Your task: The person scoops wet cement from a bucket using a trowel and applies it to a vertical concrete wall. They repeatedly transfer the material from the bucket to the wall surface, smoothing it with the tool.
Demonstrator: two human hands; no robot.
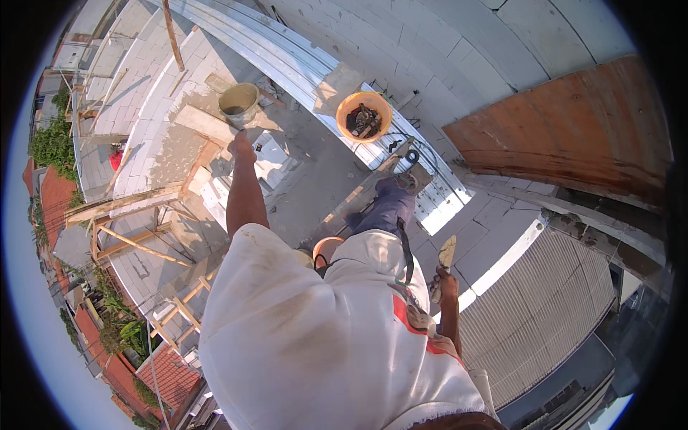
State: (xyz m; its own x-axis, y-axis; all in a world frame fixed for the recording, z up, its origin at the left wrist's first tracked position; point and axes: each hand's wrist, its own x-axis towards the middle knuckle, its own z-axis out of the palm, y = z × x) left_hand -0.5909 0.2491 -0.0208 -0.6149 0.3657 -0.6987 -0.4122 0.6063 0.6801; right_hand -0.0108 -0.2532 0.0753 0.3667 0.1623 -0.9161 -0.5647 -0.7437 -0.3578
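My left arm stretches forward, and my left hand (241,145) is closed at the near side of a round bucket (240,118) with a greyish, mortar-stained inside. The fingers are small and partly hidden there. Low on the right, beside my body, my right hand (446,284) grips a trowel (447,252) by its handle. The trowel's blade points up and away from me and carries a pale, mortar-like coating. White blocks (269,159) lie just right of my left forearm.
An orange bucket (388,117) full of dark rubble stands on ribbed metal sheeting (304,75). Another orange bucket (328,248) is by my legs. Timber scaffolding (136,244) edges the left, with rooftops far below. A rusty brown panel (566,136) and corrugated roofing (537,315) lie right.
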